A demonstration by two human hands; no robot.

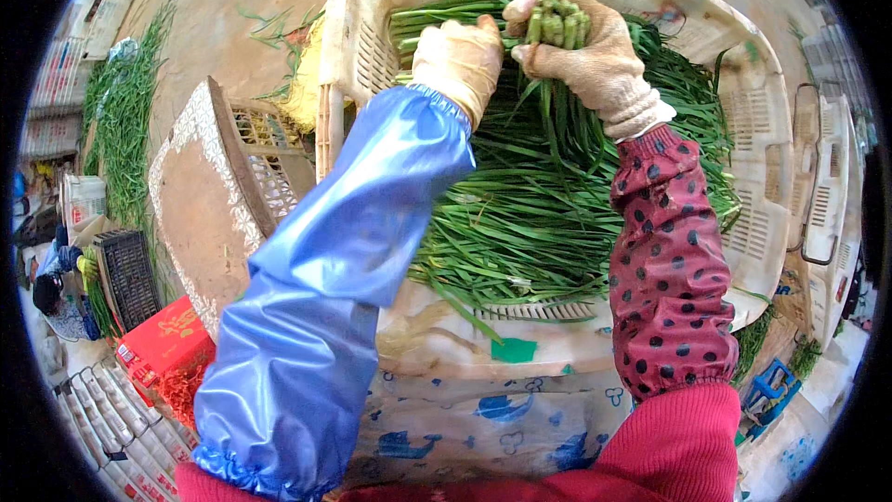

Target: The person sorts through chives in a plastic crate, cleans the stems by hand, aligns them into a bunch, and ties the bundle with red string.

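Observation:
A large cream plastic basket (757, 121) in front of me holds a thick heap of garlic chives (520, 242), long flat green leaves lying mostly crosswise. At its far side my right hand (599, 60), in a cream knit glove, is closed around a bunch of garlic chives (559, 22). The pale cut ends of that bunch point up toward me, and its leaves hang into the heap. Close beside it on the left, my left hand (457, 63), also gloved, has its fingers curled in over the chive stems. What lies inside those fingers is hidden.
Left of the basket stands a worn board with a patterned white edge (200, 167), beside a yellow sack (308, 84). Loose greens (130, 112) lie on the floor farther left, near a red box (165, 339). Another pale crate (827, 195) stands on the right.

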